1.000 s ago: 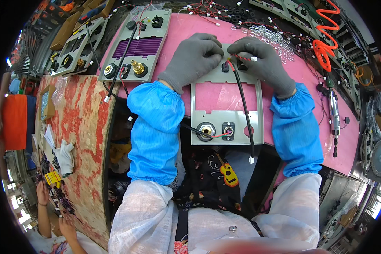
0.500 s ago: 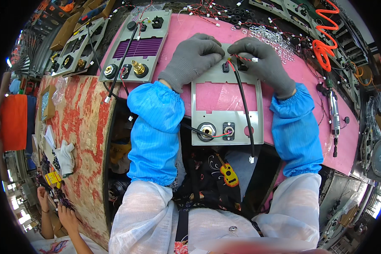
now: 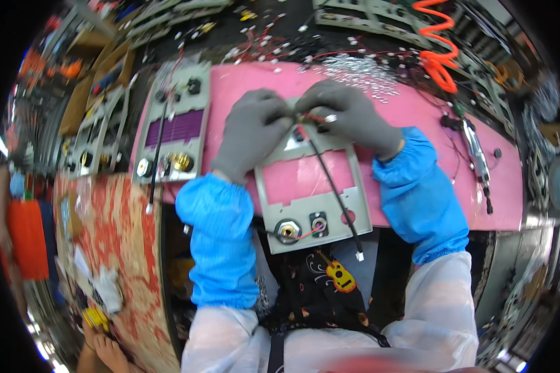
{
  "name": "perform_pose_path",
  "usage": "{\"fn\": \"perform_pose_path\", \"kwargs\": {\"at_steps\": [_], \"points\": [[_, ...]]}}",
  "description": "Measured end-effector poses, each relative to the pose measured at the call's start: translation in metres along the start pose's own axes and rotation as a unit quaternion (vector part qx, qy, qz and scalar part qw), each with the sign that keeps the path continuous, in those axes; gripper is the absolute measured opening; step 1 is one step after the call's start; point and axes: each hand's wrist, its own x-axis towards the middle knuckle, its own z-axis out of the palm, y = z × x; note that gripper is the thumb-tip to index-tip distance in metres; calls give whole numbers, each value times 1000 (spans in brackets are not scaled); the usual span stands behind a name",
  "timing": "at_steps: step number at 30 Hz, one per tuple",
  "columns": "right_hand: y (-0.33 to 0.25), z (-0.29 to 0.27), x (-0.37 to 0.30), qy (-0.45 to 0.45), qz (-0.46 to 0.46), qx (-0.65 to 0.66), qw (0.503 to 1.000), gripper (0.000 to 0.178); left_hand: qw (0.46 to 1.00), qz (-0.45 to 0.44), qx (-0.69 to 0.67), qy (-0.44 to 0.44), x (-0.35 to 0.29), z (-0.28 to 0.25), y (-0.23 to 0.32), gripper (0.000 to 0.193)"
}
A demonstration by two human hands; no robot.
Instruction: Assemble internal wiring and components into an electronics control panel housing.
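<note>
Both gloved, left hand [image 3: 255, 133] and right hand [image 3: 348, 115] pinched shut on thin red wires [image 3: 311, 117] at the top of a grey panel [image 3: 311, 186], lying flat on the pink bench [image 3: 429, 130] to steady fine work, black cable [image 3: 333, 186] trailing down across it.

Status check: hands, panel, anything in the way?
Left hand and right hand, gloved, pinch red wires at grey panel top. Black cable lies across panel. Nothing blocking.

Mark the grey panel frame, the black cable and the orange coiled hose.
grey panel frame [image 3: 330, 211]: head view, lower bar of the frame.
black cable [image 3: 333, 189]: head view, mid-length, over the frame's opening.
orange coiled hose [image 3: 438, 62]: head view, middle coils.
</note>
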Motion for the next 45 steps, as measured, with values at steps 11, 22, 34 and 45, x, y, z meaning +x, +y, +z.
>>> {"fn": "perform_pose_path", "kwargs": {"at_steps": [11,22,34,45], "points": [[-12,-3,3,-30,42,-39,998,22,1000,-7,-26,10,1,0,-13,14],[38,-42,12,200,26,-191,961,22,999,-10,-32,1,-1,-1,-12,15],[60,-55,71,-30,105,-596,796,23,999,-14,-10,31,-2,-1,-11,14],[10,-78,48,140,170,-194,956,20,999,20,17,46,1,5,-16,10]]}}
